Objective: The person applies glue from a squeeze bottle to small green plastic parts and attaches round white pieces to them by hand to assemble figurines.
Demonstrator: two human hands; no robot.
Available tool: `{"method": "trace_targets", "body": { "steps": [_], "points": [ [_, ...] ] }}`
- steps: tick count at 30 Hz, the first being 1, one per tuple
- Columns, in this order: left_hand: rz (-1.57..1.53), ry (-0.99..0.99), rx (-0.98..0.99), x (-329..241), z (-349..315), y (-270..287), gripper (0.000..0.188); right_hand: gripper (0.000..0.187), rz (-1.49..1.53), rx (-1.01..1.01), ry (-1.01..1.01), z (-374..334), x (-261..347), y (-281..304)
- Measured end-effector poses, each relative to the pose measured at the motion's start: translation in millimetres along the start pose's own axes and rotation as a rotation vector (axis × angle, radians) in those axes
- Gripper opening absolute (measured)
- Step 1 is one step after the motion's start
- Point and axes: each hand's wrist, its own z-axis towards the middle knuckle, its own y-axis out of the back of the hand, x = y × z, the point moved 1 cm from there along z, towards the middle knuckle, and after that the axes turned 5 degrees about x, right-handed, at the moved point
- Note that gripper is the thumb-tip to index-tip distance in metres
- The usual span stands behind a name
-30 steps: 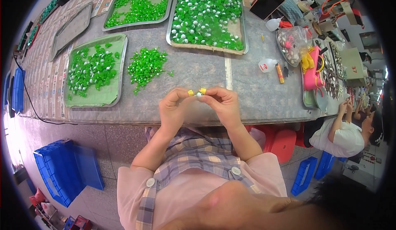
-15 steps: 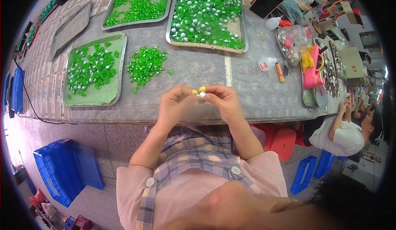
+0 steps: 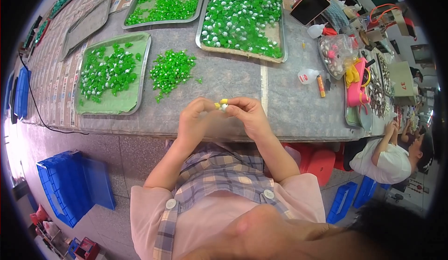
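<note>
Both my hands meet in front of my chest, over the table's near edge. In my right hand (image 3: 250, 116), thumb and forefinger pinch a small white bead-like piece (image 3: 224, 107) with a dark mark. My left hand (image 3: 192, 119) is closed too, its fingertips close against the piece's left side; what they grip is too small to make out. Yellow tape or finger covers wrap a fingertip on each hand. Beyond my hands lies a loose heap of small green pieces (image 3: 172, 71). Left of it, a metal tray (image 3: 133, 102) lined with green cloth holds green and white pieces.
Farther back stand a tray of green-and-white pieces (image 3: 285, 50), a tray of green pieces (image 3: 198, 12) and a grey tray (image 3: 88, 24). To the right are a white bottle (image 3: 308, 76), an orange tube (image 3: 321, 86) and a pink tool (image 3: 355, 85). A co-worker (image 3: 387, 155) sits at the right.
The view has shifted slightly, so the trays appear a little farther right. My hands stay together around the small white piece, with slight finger movement.
</note>
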Motion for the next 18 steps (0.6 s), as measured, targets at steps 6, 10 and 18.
{"method": "trace_targets", "body": {
  "steps": [6, 10, 18],
  "points": [
    [-0.506, 0.321, 0.034, 6.7, -4.2, 4.8, 0.004, 0.016, 0.066, 0.037, -0.039, 2.9, 6.6, -9.4],
    [-0.624, 0.401, 0.048, 3.3, -3.9, 5.0, 0.004, 0.015, 0.052, 0.036, -0.022, 2.9, 5.8, -10.2],
    [-0.81, 0.485, 0.054, 1.3, -1.6, 1.9, 0.007, 0.013, 0.032, -0.014, 0.004, 3.5, 3.5, -10.9]
  ]
}}
